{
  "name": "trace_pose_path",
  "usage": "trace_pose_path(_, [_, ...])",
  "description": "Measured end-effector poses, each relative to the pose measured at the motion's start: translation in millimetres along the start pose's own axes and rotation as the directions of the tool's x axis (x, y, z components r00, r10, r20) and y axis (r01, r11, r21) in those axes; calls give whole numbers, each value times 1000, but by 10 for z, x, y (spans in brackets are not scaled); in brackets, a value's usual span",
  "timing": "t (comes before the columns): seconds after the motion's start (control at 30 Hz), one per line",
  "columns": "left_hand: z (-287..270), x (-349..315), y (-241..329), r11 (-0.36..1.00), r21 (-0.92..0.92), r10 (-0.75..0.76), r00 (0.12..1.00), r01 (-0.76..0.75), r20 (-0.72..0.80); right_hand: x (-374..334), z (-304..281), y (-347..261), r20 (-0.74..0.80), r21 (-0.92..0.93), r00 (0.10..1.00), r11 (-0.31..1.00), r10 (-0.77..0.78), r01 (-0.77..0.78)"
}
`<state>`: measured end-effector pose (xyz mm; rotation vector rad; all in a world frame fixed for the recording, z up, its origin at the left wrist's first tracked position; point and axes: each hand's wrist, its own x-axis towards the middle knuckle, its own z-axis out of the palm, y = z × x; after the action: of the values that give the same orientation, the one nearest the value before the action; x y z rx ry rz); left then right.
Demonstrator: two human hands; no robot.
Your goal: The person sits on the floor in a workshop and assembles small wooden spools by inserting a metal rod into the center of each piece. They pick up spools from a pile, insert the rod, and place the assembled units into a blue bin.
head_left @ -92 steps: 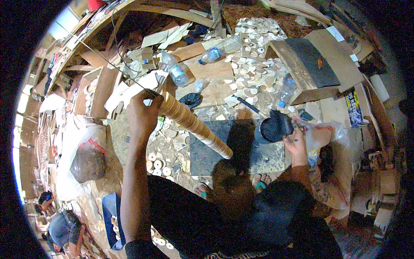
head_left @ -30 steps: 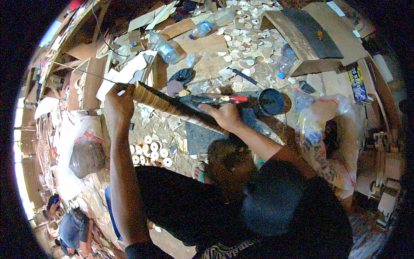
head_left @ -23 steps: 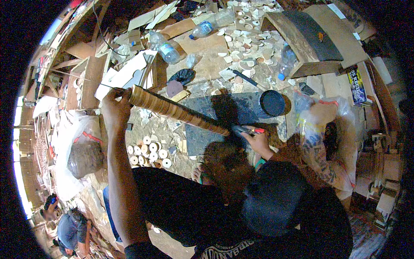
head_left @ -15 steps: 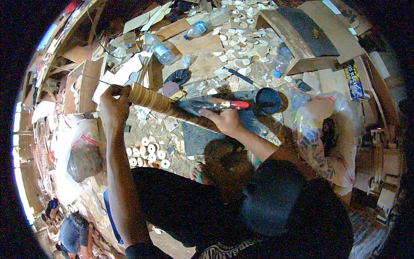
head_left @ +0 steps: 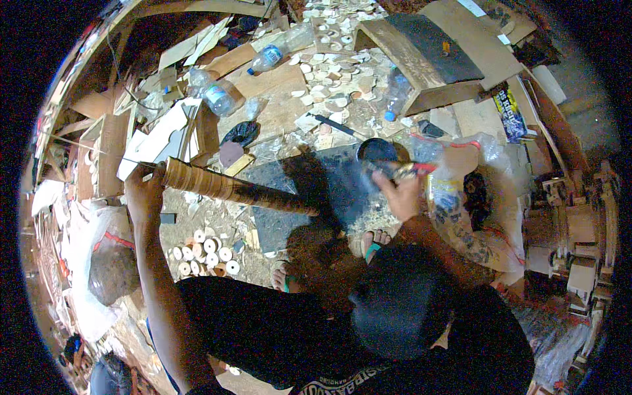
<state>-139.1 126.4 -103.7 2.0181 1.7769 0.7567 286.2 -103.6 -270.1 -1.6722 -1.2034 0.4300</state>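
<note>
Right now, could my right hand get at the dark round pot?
Probably yes: the right hand, holding a blurred red-handled brush, is close beside the dark round pot, and nothing but that brush seems to lie between them.

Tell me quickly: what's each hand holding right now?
Left hand: closed, holding the disc stack at one end.
Right hand: closed on a red-handled brush, blurred.

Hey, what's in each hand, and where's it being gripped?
The left hand holds the stack of wooden discs by its left end, where a thin rod sticks out; the right hand holds a blurred brush, apparently by the handle.
</note>
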Motion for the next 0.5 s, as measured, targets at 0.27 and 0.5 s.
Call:
trace_pose_path(0.27, [-12,-18,120,999,-44,31,999,-30,40,648,-123,-85,-92,-508,996,860,-9,-39])
trace_pose_path(0.5, [32,-30,206,992,-109,-52,998,57,43,676,-259,-139,-66,-385,997,921,35,-58])
